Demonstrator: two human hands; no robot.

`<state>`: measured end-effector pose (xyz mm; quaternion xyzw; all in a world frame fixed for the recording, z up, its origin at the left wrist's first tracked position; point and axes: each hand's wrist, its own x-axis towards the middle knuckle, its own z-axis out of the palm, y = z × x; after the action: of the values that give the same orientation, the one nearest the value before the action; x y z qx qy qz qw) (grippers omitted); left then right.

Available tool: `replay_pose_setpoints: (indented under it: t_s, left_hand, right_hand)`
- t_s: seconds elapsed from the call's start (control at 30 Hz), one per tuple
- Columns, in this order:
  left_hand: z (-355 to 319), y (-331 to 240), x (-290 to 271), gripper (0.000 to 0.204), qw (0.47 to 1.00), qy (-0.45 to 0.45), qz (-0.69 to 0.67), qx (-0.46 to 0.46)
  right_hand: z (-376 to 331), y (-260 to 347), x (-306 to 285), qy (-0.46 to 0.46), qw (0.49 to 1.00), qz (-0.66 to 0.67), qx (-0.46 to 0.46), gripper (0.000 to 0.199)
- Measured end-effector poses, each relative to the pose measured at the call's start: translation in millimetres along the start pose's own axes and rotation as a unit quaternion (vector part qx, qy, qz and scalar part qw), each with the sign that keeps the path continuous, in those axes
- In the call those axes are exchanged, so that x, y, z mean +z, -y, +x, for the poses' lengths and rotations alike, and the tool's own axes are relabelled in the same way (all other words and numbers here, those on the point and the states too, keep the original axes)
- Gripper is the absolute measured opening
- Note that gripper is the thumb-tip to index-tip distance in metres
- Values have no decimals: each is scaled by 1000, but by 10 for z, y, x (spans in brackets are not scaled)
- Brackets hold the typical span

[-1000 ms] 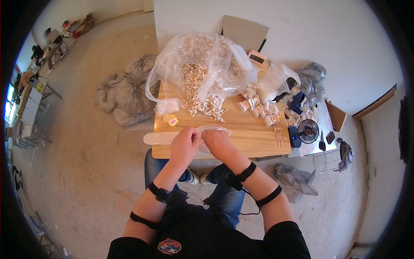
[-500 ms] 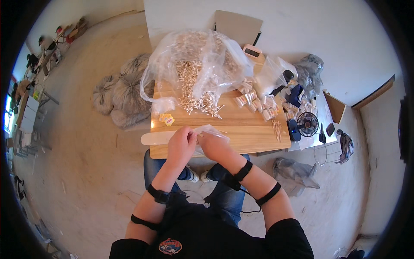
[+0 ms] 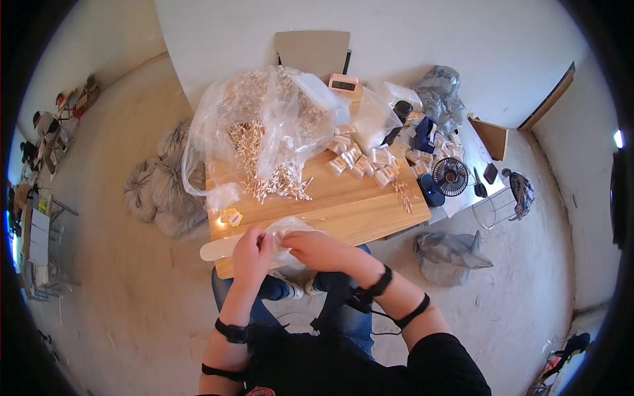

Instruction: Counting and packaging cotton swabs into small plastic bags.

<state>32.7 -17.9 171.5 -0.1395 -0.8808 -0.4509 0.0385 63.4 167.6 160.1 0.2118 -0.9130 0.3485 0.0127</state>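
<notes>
At the table's near edge my left hand (image 3: 253, 252) is closed, its thumb and fingers pinching the edge of a small clear plastic bag (image 3: 290, 226). My right hand (image 3: 317, 251) reaches across from the right, fingers bent and closed on the same bag. Pale sticks, seemingly cotton swabs (image 3: 280, 240), show through the plastic between the hands; my fingers partly hide them. A white rounded strip (image 3: 216, 251) lies beside my left hand. Just beyond it are small yellow-and-white cards (image 3: 230, 217). One loose swab lies behind the bag.
A large clear bag (image 3: 198, 142) spills loose cotton swabs (image 3: 277, 183) onto the wooden table (image 3: 360, 214). Filled packets (image 3: 360, 162) are heaped at the right, near a small black fan (image 3: 450, 176). Grey sacks (image 3: 173, 191) stand left on the floor; a grey bag (image 3: 449, 257) lies right.
The view has shifted. My right hand has turned flatter and its fingers now sit at the bag's side; the bag spreads out more behind them. My left hand stays pinched at its edge.
</notes>
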Motion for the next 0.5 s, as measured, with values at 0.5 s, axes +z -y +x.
replay_pose_setpoints:
  t_s: [0.5]
  left_hand:
    - [29,48,-180,18,997,18,-21,-73]
  right_hand:
    - [-613,-2835,-1038,-164,844,-250,446,75]
